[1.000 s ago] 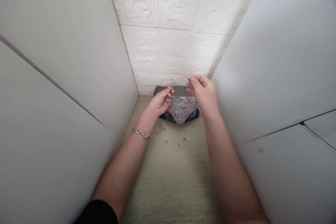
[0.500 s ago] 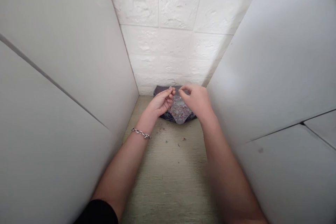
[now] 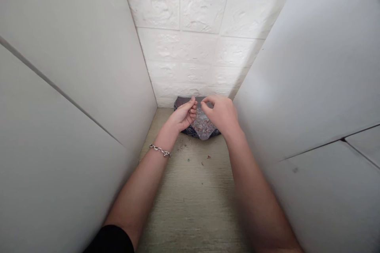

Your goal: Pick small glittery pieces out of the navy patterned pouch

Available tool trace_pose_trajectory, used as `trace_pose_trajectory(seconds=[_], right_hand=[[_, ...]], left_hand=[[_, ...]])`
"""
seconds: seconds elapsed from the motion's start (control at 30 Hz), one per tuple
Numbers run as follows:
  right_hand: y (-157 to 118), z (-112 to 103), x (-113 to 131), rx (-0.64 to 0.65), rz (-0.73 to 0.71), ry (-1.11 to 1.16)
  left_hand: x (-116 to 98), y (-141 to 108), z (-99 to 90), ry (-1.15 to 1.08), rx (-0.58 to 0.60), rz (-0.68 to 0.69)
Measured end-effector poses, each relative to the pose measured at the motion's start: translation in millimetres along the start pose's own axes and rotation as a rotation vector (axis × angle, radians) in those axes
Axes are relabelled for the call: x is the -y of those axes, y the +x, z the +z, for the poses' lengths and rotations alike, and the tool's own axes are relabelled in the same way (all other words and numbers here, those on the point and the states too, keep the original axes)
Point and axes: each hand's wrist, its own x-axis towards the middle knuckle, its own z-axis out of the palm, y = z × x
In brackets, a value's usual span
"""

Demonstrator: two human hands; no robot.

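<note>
A dark patterned tray-like holder (image 3: 191, 133) lies at the far end of the surface, with many tiny pink, white and clear bits (image 3: 204, 125) in it that look like beads. Over its left part is my left hand (image 3: 184, 115), thumb pressed to the curled fingers in a pinch. My right hand (image 3: 221, 111) hovers above the right part, its thumb and forefinger tips closed together. A small gap separates the two pinches. Whatever sits between the fingertips is too small to make out. On my left wrist hangs a silver chain bracelet (image 3: 160, 150).
Small crumbs and a tiny green ring-like bit (image 3: 188, 160) lie on the pale wooden surface (image 3: 190, 213). White panels (image 3: 89, 55) (image 3: 320, 67) rise close on both sides. A white brick-textured wall (image 3: 196, 45) stands behind the holder.
Both hands stay almost in place. My right hand has shifted very slightly left, and its thumb and forefinger look more closed than before.
</note>
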Motion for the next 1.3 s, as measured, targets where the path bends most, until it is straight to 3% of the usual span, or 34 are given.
trace_pose_trajectory(seconds=[1.3], right_hand=[[-2.8,5.4,2.6,-0.018,-0.011,-0.06]], left_hand=[[2.7,0.0,1.2,0.03,-0.028,0.006]])
